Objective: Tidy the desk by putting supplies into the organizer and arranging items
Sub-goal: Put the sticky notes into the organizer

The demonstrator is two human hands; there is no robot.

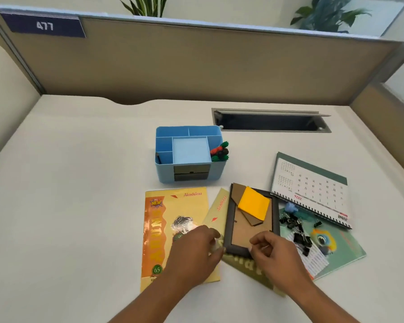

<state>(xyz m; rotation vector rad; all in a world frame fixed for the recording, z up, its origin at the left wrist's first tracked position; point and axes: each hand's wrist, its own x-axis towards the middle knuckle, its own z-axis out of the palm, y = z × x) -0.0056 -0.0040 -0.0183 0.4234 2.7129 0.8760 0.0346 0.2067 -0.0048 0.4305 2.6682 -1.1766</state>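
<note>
A blue organizer point(166, 145) stands mid-desk with red and green pens point(219, 152) in its right slot. In front lies a dark picture frame point(275, 213) face down, with a yellow sticky pad point(254, 203) on its brown backing. My left hand point(194, 250) grips the frame's near left corner. My right hand point(274, 252) pinches its near edge. The frame rests on a tilted booklet point(216, 210), beside a yellow notebook point(173, 206). Black binder clips point(296, 231) lie in a heap on a green notebook point(343, 248).
A spiral desk calendar point(313, 187) lies flat at the right, partly on the green notebook. An open cable slot point(271, 122) is sunk in the desk behind the organizer. Tan partition walls point(196, 66) enclose the desk on three sides.
</note>
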